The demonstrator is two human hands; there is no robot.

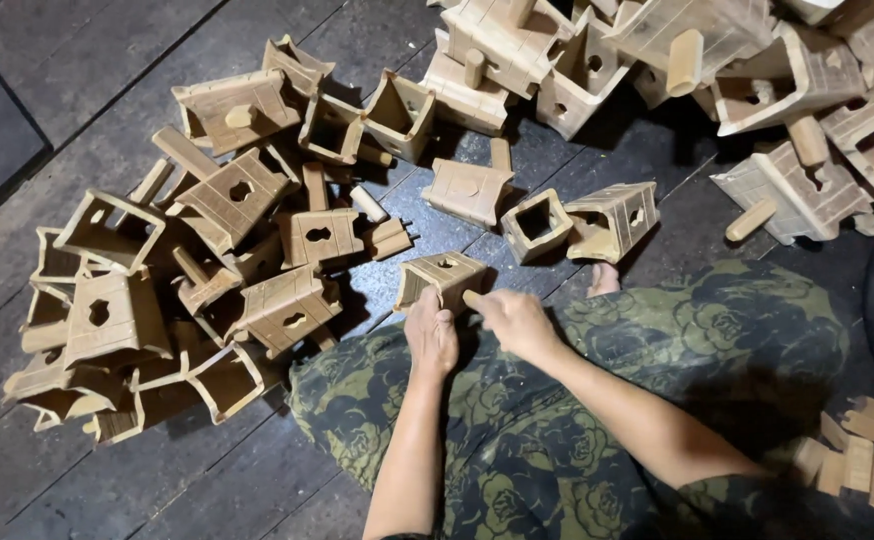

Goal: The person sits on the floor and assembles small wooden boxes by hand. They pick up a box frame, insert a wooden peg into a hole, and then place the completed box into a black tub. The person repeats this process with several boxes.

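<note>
At far left on the dark plank floor (47,90) lies a heap of wooden boxes (187,270), open-ended, several with a hole cut in one side, some with pegs through them. Toward the middle, the left hand (431,335) reaches straight forward, fingers closed on the near edge of a small wooden box (444,277) held just above the floral-clothed lap (577,400). The right hand (513,318) comes in from the right, fingers pinching a peg (473,298) against the box. At upper right lies a second heap (757,80).
</note>
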